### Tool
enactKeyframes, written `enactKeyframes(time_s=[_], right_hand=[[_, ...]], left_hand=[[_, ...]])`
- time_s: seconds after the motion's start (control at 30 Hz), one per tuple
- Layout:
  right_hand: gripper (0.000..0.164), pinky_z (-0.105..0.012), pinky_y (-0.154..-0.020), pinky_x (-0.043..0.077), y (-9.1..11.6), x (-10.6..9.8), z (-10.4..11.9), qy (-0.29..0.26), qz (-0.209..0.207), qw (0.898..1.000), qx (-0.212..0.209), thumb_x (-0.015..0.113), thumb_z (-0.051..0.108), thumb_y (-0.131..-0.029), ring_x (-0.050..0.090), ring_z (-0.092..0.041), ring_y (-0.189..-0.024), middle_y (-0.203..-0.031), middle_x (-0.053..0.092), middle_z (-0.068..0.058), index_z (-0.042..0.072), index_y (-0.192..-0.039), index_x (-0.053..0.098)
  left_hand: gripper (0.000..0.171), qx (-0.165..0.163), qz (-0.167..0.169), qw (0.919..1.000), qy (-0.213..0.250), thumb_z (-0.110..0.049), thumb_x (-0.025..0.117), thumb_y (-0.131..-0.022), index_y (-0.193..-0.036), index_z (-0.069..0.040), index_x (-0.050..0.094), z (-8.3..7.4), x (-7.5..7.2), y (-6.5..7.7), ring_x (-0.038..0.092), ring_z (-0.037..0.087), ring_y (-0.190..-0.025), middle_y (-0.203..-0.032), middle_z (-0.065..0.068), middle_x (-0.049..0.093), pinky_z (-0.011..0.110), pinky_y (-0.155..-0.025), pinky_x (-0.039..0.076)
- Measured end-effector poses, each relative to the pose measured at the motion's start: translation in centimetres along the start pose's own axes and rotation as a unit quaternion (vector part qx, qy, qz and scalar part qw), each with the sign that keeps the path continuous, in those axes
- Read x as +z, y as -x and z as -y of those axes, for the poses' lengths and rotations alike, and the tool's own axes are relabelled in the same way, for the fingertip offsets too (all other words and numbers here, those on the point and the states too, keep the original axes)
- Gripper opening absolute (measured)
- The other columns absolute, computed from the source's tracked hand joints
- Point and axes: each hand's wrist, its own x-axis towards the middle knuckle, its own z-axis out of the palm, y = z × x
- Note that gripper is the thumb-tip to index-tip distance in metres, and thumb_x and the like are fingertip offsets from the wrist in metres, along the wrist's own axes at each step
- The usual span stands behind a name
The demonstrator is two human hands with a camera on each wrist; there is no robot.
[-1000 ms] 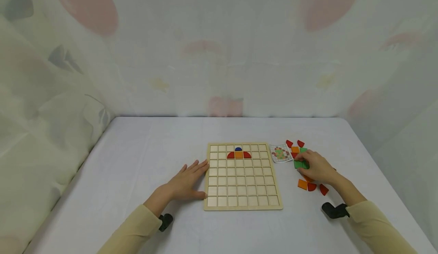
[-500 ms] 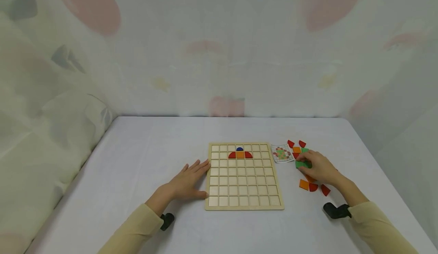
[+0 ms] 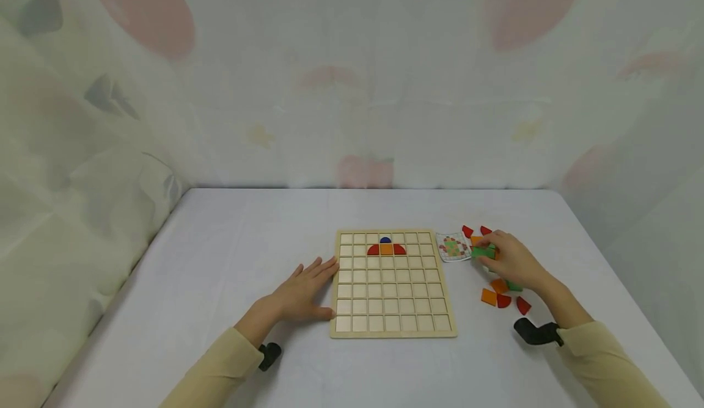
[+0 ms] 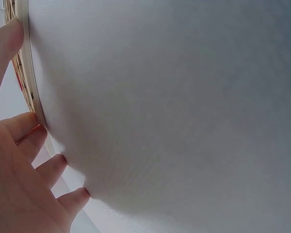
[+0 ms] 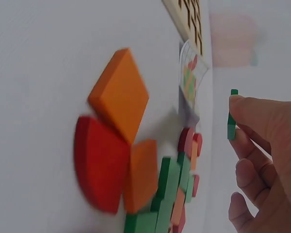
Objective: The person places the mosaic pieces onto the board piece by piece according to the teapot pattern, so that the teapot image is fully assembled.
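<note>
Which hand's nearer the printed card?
Right. The right hand, pinching a green piece, is just right of the printed card; the left hand is across the board, at its left edge.

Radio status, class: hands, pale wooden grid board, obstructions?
Left hand touching wooden board. Right hand pinching flat green tile, aloft. White printed card between tile and board, nothing visibly blocking.

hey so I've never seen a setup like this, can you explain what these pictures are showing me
There's no machine: a person is working barehanded. The wide picture looks down from the person's head; the two close ones are taken from the left and right wrists. On the white table lies a grid board with a few colored tiles in it. To its right are a pattern card and loose tiles. The left hand touches the board's edge; the right hand pinches a green tile.
</note>
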Motion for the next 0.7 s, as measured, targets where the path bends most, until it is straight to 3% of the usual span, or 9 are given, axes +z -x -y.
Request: enactKeyframes(time_s=[0.23, 0.33, 0.47, 0.7], right_hand=[[0.026, -0.038, -0.073, 0.045, -1.6, 1.0, 1.7, -0.02, -0.015, 0.999, -0.048, 0.072, 0.005, -0.076, 0.052, -0.024, -0.083, -0.092, 0.062, -0.007, 0.003, -0.101, 0.064], [0.026, -0.034, -0.069, 0.045, -2.2, 1.6, 2.3, -0.028, -0.016, 0.998, -0.062, 0.073, 0.006, -0.076, 0.053, -0.023, -0.081, -0.092, 0.062, -0.005, 0.005, -0.101, 0.064], [0.024, -0.027, -0.063, 0.042, -3.0, 2.3, 3.5, -0.04, -0.013, 0.997, -0.063, 0.072, 0.009, -0.077, 0.051, -0.021, -0.076, -0.092, 0.061, -0.004, 0.007, -0.101, 0.065], [0.023, -0.027, -0.066, 0.043, -4.2, 3.3, 5.7, -0.052, 0.007, 0.997, -0.049, 0.07, 0.014, -0.08, 0.05, -0.02, -0.079, -0.096, 0.06, -0.002, 0.01, -0.102, 0.065]], left_hand=[[0.091, 0.001, 0.0, 1.0, 0.004, -0.046, 0.07, -0.076, -0.146, -0.01, 0.025, 0.0, -0.2, 0.1, 0.017, 0.034, -0.14, -0.154, 0.003, 0.019, 0.062, -0.106, 0.015], [0.09, 0.001, 0.001, 1.0, 0.004, -0.045, 0.07, -0.076, -0.146, -0.01, 0.025, 0.1, -0.2, 0.1, 0.017, 0.034, -0.14, -0.154, 0.003, 0.019, 0.062, -0.106, 0.016], [0.09, -0.001, 0.001, 1.0, 0.004, -0.045, 0.07, -0.077, -0.146, -0.009, 0.025, 0.1, -0.1, 0.0, 0.017, 0.034, -0.139, -0.154, 0.004, 0.019, 0.062, -0.106, 0.016], [0.09, 0.0, 0.003, 1.0, 0.009, -0.044, 0.07, -0.077, -0.146, -0.008, 0.025, -0.1, -0.4, 0.1, 0.017, 0.035, -0.139, -0.153, 0.006, 0.019, 0.062, -0.106, 0.015]])
